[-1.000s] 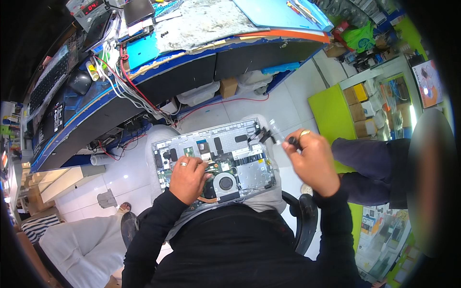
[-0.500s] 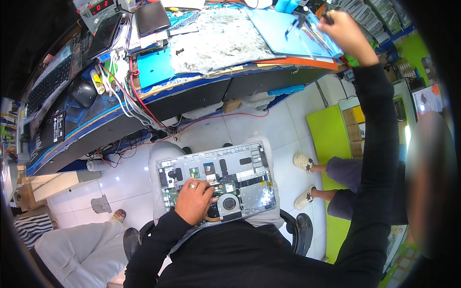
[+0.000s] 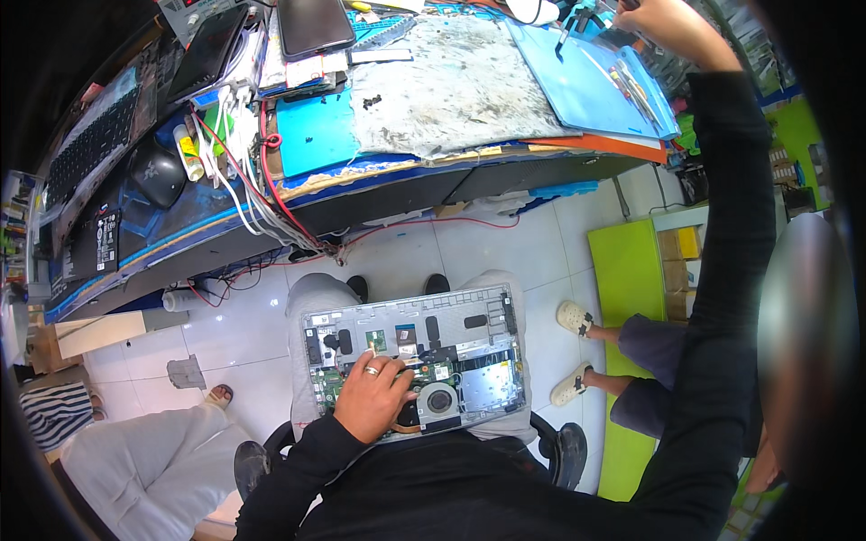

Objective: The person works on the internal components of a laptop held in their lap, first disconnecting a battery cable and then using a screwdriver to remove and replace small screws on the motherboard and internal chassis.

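An opened laptop base lies across my lap with its inside facing up. Its green circuit board, round fan and silver panel on the right are exposed. My left hand, a ring on one finger, rests on the board left of the fan, fingers stretched over it. Far up at the right, my right hand is closed around something dark, partly cut off by the picture's top edge. Below that hand, slim tools lie on a light-blue mat.
The workbench spans the far side, with a stained grey cloth, a phone, cables, a mouse and a keyboard. A seated person's legs are at left; another person's feet stand at right near a green cabinet.
My right hand has moved up and right, away from the tools on the blue mat. The whole view has shifted slightly; my left hand stays on the laptop board.
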Demonstrator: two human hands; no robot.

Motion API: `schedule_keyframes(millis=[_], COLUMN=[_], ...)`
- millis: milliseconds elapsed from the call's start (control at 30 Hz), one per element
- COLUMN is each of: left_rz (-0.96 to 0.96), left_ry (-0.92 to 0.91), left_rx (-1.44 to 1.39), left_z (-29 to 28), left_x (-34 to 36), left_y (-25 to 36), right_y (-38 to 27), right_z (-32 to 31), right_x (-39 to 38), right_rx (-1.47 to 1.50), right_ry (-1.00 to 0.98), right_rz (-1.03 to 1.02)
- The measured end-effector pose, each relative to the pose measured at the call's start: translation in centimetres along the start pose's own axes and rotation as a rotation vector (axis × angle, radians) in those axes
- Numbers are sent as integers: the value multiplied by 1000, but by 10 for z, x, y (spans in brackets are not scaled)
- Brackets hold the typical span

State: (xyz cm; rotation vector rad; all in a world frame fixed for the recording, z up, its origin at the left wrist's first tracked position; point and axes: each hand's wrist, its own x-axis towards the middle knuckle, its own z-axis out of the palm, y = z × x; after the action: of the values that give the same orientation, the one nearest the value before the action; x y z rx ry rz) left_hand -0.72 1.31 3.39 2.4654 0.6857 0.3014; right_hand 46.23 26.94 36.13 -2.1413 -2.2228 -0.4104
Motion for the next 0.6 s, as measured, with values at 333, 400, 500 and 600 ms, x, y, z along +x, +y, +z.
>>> schedule_keyframes(millis=[333,400,500,600], left_rz=[-16,-4,-1,18], left_ry=[-39,12,12,20], left_rx=[-7,-17,-17,-17], left_z=[0,3,1,4], left_x=[-2,-3,-3,-1], left_y=[-3,-4,-4,-4], right_y=[-85,-97,-85,-42], right_z=[13,33,84,135], right_x=[51,79,123,161], right_rx=[30,47,79,-435], right_ry=[186,168,410,498], right_rz=[10,63,79,-236])
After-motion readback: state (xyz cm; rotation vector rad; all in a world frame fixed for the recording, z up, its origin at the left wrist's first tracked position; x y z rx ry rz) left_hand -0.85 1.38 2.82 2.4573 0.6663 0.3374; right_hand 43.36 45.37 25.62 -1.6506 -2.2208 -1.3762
